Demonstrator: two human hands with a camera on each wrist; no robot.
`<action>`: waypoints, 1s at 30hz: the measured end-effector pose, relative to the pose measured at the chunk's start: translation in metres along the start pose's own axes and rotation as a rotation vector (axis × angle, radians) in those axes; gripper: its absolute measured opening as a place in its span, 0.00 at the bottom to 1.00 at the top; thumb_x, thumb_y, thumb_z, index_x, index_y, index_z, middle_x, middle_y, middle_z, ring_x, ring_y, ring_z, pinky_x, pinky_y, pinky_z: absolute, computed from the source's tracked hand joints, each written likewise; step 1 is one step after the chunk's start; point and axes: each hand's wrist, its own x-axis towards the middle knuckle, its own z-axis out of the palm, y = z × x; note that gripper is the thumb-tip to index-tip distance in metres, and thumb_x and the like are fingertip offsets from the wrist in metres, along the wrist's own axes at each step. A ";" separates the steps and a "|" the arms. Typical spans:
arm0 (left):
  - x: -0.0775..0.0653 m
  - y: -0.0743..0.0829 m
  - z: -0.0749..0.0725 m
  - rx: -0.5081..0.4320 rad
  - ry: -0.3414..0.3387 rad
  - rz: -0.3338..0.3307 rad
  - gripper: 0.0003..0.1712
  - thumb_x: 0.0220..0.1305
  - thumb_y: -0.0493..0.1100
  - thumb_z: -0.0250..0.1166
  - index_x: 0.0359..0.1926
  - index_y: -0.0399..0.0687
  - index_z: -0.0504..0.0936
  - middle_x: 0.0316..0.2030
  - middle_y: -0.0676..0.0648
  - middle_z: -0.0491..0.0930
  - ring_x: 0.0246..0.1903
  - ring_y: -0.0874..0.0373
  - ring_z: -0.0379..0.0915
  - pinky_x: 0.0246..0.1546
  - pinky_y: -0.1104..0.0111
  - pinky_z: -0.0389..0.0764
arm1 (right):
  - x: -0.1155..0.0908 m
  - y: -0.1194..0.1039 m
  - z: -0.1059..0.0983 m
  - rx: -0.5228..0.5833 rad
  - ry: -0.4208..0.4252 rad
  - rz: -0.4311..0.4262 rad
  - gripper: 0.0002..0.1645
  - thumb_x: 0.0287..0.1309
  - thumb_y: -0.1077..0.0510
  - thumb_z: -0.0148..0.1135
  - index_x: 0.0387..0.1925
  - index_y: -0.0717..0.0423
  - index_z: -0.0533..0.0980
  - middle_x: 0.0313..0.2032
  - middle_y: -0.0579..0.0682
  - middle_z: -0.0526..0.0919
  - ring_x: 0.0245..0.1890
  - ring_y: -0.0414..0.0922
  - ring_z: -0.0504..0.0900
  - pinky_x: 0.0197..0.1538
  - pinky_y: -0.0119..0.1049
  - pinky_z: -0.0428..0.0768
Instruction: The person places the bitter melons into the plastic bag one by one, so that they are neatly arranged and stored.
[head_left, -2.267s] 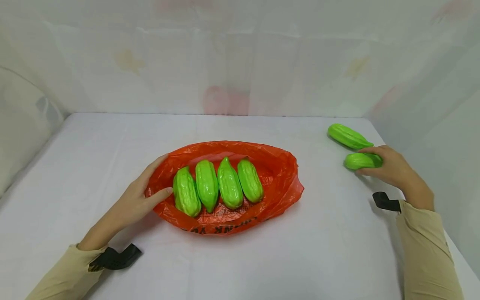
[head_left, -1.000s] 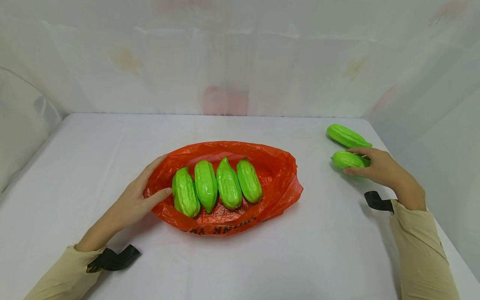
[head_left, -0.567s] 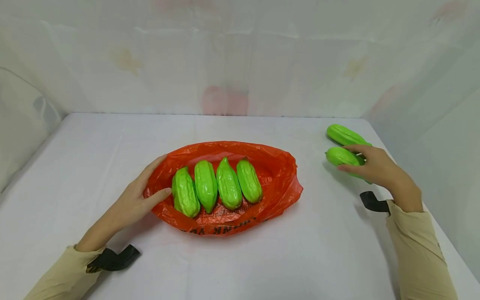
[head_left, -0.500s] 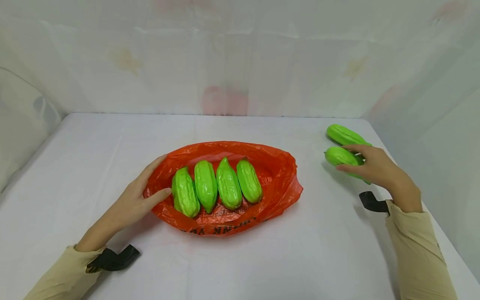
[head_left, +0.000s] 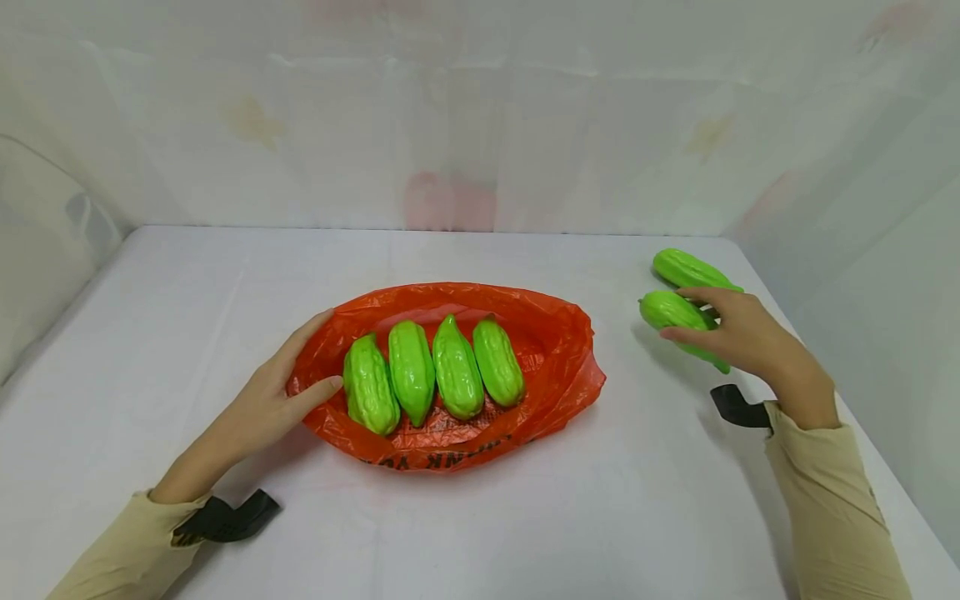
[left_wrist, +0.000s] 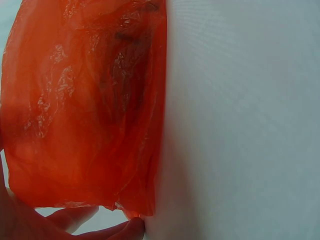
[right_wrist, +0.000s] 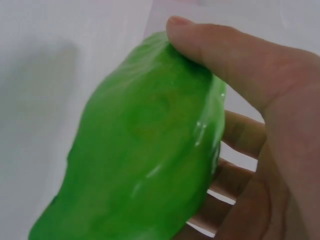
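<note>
A red plastic bag [head_left: 558, 358] lies with its mouth spread wide near the middle of the table. Several bright green bitter melons [head_left: 459, 367] rest side by side inside. My left hand [head_left: 270, 404] holds the bag's left end, thumb over the rim; in the left wrist view, fingertips touch the red film [left_wrist: 80, 125]. To the right, my right hand [head_left: 746, 333] grips another bitter melon [head_left: 667, 310] between thumb and fingers. Its shadow falls apart from it, so it seems lifted off the table. The right wrist view shows this melon [right_wrist: 145, 145] close up, thumb across one end.
One more bitter melon [head_left: 686, 268] lies on the white-covered table [head_left: 525, 533] just beyond my right hand, near the right edge. Pale patterned sheeting [head_left: 570, 150] hangs behind the table and along its sides. A black device [head_left: 232, 515] is strapped at each wrist.
My right hand has shifted leftward with the bitter melon in its grip, and the melon has turned a little, its near end now showing below the hand. The left hand and bag stay put.
</note>
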 end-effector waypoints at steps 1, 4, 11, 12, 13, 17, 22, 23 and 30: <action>0.000 0.000 0.000 -0.002 -0.001 0.000 0.46 0.68 0.47 0.62 0.78 0.71 0.46 0.76 0.44 0.55 0.72 0.35 0.54 0.62 0.29 0.61 | 0.000 -0.001 0.000 0.000 0.011 -0.005 0.44 0.56 0.41 0.70 0.66 0.62 0.69 0.51 0.66 0.79 0.48 0.60 0.80 0.37 0.37 0.78; 0.000 0.000 0.000 -0.003 -0.002 0.000 0.46 0.68 0.47 0.62 0.78 0.72 0.46 0.76 0.44 0.55 0.72 0.35 0.54 0.62 0.29 0.61 | -0.001 -0.005 0.000 0.012 0.047 -0.018 0.43 0.55 0.40 0.70 0.65 0.62 0.71 0.50 0.65 0.80 0.47 0.59 0.80 0.36 0.37 0.79; 0.000 -0.001 0.000 0.000 0.000 0.000 0.46 0.68 0.48 0.62 0.78 0.71 0.46 0.76 0.43 0.55 0.72 0.34 0.53 0.62 0.28 0.61 | -0.003 -0.015 0.000 0.036 0.087 -0.036 0.43 0.56 0.40 0.70 0.65 0.61 0.71 0.50 0.65 0.81 0.46 0.59 0.82 0.36 0.37 0.79; 0.000 -0.001 0.000 -0.001 -0.002 -0.001 0.46 0.68 0.48 0.62 0.78 0.71 0.46 0.76 0.43 0.55 0.72 0.34 0.53 0.62 0.28 0.60 | -0.003 -0.016 0.000 0.041 0.092 -0.038 0.43 0.56 0.40 0.70 0.65 0.61 0.71 0.50 0.64 0.81 0.46 0.59 0.82 0.37 0.37 0.79; 0.000 -0.001 0.000 -0.001 -0.001 0.001 0.46 0.68 0.48 0.62 0.78 0.71 0.46 0.76 0.43 0.55 0.72 0.34 0.53 0.61 0.28 0.61 | -0.004 -0.017 0.000 0.043 0.098 -0.042 0.43 0.56 0.40 0.70 0.65 0.61 0.71 0.50 0.64 0.81 0.45 0.59 0.82 0.37 0.36 0.79; 0.000 -0.001 0.000 -0.005 0.002 0.010 0.46 0.68 0.47 0.62 0.78 0.70 0.47 0.76 0.42 0.55 0.72 0.34 0.53 0.61 0.28 0.61 | -0.005 -0.023 0.000 0.063 0.139 -0.055 0.41 0.56 0.41 0.71 0.64 0.60 0.73 0.47 0.62 0.82 0.44 0.58 0.83 0.34 0.32 0.79; 0.000 0.000 0.000 -0.006 0.002 0.010 0.46 0.68 0.47 0.62 0.78 0.70 0.47 0.76 0.42 0.55 0.72 0.34 0.54 0.62 0.28 0.61 | -0.008 -0.032 -0.001 0.082 0.176 -0.040 0.41 0.55 0.39 0.70 0.63 0.60 0.73 0.47 0.62 0.82 0.44 0.58 0.83 0.35 0.32 0.79; 0.000 0.000 0.000 -0.006 0.001 0.007 0.46 0.68 0.47 0.62 0.78 0.70 0.47 0.76 0.42 0.55 0.72 0.34 0.53 0.62 0.28 0.61 | -0.008 -0.034 -0.002 0.084 0.177 -0.032 0.41 0.55 0.38 0.70 0.63 0.59 0.73 0.48 0.62 0.82 0.45 0.58 0.83 0.36 0.33 0.79; 0.000 0.000 0.000 0.000 0.001 0.002 0.46 0.68 0.47 0.62 0.78 0.69 0.47 0.76 0.42 0.55 0.72 0.33 0.54 0.61 0.28 0.61 | -0.012 -0.043 -0.003 0.107 0.180 -0.025 0.41 0.55 0.38 0.70 0.63 0.57 0.73 0.49 0.60 0.82 0.45 0.57 0.83 0.36 0.32 0.79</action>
